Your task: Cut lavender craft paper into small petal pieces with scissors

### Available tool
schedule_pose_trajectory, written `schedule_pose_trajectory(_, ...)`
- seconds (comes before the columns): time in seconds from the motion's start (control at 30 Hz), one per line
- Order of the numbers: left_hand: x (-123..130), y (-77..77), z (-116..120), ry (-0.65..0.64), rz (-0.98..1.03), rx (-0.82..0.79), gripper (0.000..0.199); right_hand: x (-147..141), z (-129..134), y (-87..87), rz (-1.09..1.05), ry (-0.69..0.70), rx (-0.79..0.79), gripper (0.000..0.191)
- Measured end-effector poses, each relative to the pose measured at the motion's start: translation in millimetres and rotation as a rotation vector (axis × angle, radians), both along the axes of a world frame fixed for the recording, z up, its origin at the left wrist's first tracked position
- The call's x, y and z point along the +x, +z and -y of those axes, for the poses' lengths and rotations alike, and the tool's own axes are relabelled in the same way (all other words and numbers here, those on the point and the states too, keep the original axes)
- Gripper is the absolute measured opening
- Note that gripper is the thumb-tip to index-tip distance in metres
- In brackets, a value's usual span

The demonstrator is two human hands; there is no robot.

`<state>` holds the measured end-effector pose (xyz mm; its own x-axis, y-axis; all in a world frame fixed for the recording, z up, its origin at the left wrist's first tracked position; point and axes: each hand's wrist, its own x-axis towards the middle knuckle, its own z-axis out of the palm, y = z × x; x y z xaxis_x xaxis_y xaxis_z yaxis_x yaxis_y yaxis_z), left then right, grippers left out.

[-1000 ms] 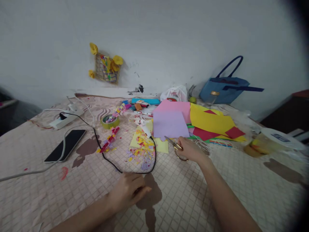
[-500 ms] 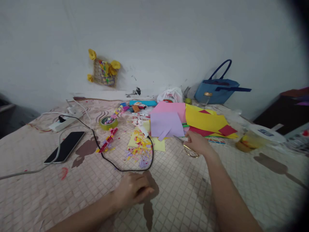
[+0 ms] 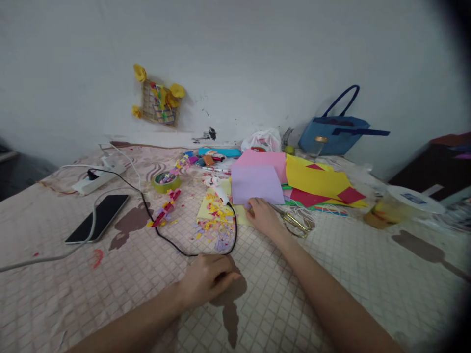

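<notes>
My left hand (image 3: 211, 277) rests on the tiled-pattern cloth near the front, fingers curled in and thumb forward, with nothing visible in it. At the lower edge of the lilac paper sheet (image 3: 256, 184), my right hand (image 3: 264, 215) has its fingers closed on a small lilac paper strip (image 3: 248, 206), mostly hidden by the fingers. Gold-handled scissors (image 3: 297, 223) lie on the cloth just right of that hand. Left of it, paper scraps (image 3: 217, 218) are heaped on pale yellow paper, with a white glue gun (image 3: 221, 191) above them.
A black cable (image 3: 176, 247) loops from the glue gun to a white power strip (image 3: 97, 180). A phone (image 3: 97, 219) and a roll of green tape (image 3: 166, 182) lie left. Yellow paper (image 3: 316, 179), a plastic tub (image 3: 386, 211) and a blue bag (image 3: 333, 135) are right.
My right hand has put down the scissors and moved left to the lilac strip, which lay on the sheet's lower edge. The left hand stays curled in nearly the same place.
</notes>
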<state>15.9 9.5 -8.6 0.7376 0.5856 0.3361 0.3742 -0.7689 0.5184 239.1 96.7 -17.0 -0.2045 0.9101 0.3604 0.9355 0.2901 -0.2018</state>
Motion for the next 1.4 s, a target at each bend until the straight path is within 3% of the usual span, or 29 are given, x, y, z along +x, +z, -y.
schedule_pose_trajectory(0.13, -0.4, 2.5, -0.7, 0.012, 0.013, -0.037, 0.027, 2.7, -4.2, -2.1, -0.026, -0.007, 0.016, 0.012)
schedule_pose_trajectory(0.23, 1.4, 8.3, -4.9, 0.117, 0.073, -0.111, 0.027, 8.1, -3.5, 2.0, -0.091, -0.021, 0.049, 0.014)
schedule_pose_trajectory(0.37, 8.2, 15.2, -20.5, 0.232, 0.292, -0.425, 0.015, 2.1, 13.4, 15.5, -0.206, -0.023, 0.11, 0.013)
schedule_pose_trajectory(0.47, 12.3, 15.3, -32.7, 0.175, 0.514, -0.668, 0.036, -18.5, 38.0, 26.6, -0.27, 0.081, 0.119, 0.013)
schedule_pose_trajectory(0.53, 12.4, 13.3, -37.5, 0.124, 0.616, -0.726, 0.047, -33.9, 53.9, 31.5, -0.378, 0.292, 0.102, 0.014)
schedule_pose_trajectory(0.63, 8.8, 9.9, -39.9, 0.124, 0.712, -0.716, 0.034, -48.8, 67.5, 33.0, -0.5, 0.419, 0.032, 0.015)
schedule_pose_trajectory(0.7, 5.3, 9.0, -39.6, 0.168, 0.748, -0.693, 0.019, -52.6, 68.9, 30.7, -0.716, 0.349, -0.052, 0.013)
schedule_pose_trajectory(0.8, 1.2, 10.2, -36.9, 0.185, 0.746, -0.666, 0.013, -55.2, 65.4, 25.2, -1.14, 0.236, -0.336, 0.02)
schedule_pose_trajectory(0.87, 0.2, 11.7, -34.0, 0.154, 0.699, -0.647, 0.014, -57.9, 63.6, 22.3, -1.351, 0.251, -0.565, 0.026)
schedule_pose_trajectory(0.93, 0.3, 12.6, -31.2, 0.12, 0.641, -0.625, 0.014, -61.0, 63.6, 20.7, -1.464, 0.279, -0.68, 0.025)
schedule_pose_trajectory(1.13, 1.3, 12.0, -28.4, 0.133, 0.58, -0.612, 0.019, -59.8, 63.8, 23.7, -1.491, 0.181, -0.58, 0.019)
schedule_pose_trajectory(1.4, 0.6, 15.6, -26.3, 0.178, 0.674, -0.785, 0.018, -56.9, 60.3, 20.7, -1.477, 0.168, -0.553, 0.022)
